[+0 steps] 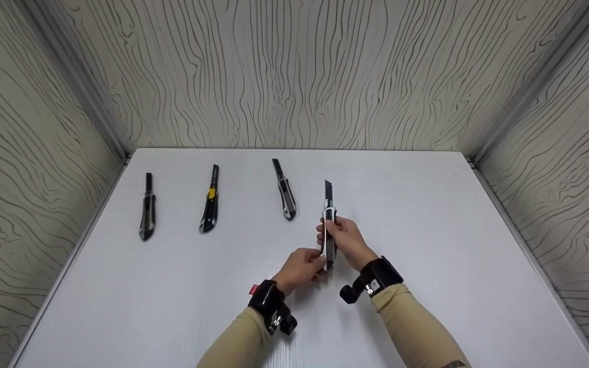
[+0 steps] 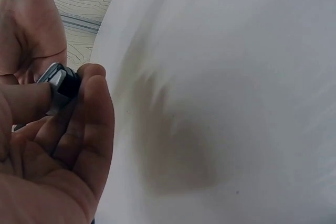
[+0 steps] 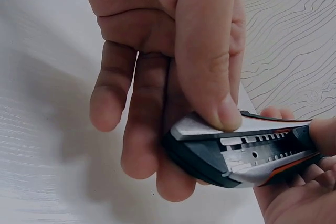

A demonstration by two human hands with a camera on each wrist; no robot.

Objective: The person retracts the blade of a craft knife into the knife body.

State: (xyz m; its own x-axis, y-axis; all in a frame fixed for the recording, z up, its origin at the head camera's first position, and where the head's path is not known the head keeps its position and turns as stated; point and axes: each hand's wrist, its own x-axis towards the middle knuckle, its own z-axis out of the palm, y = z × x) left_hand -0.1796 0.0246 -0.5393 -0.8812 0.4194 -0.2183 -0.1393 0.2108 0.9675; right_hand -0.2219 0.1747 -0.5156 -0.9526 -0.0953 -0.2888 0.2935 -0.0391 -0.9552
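Observation:
Both hands are on one utility knife (image 1: 331,249), which has a silver and black handle with orange edging. Its dark blade (image 1: 329,190) sticks out, pointing toward the far side of the table. The right hand (image 1: 349,239) grips the handle around its middle, thumb on top at the slider. At the near end, the left hand (image 1: 299,267) pinches the handle's butt between thumb and fingers. In the left wrist view only the butt end (image 2: 66,83) shows. The right wrist view shows the slotted, toothed slider track (image 3: 257,153) and the left thumb pressing beside it.
Three more utility knives lie apart on the white table (image 1: 417,214), blades pointing away: a grey-black one (image 1: 147,214) far left, a black one with a yellow slider (image 1: 211,204), and a silver-grey one (image 1: 286,197). Wood-patterned panels (image 1: 294,76) enclose the back and sides.

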